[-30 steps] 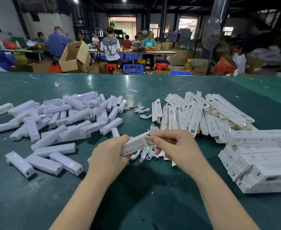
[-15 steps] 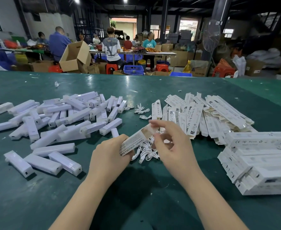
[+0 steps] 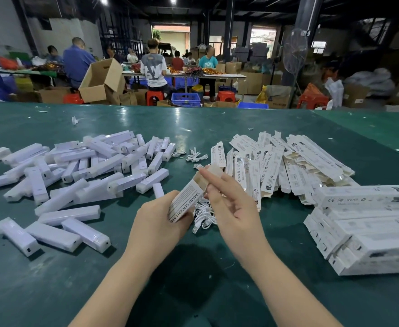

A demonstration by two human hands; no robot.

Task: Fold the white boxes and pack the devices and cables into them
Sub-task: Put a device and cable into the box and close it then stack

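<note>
Dim warehouse, green table [image 3: 193, 128], cardboard boxes [image 3: 100, 81].

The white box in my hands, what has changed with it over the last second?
The white box has been raised and tipped, far end up, flaps opened. The left hand still grips its near end; the right hand moved up to the open end's flap. The cables, devices and flat boxes stayed put.
</note>
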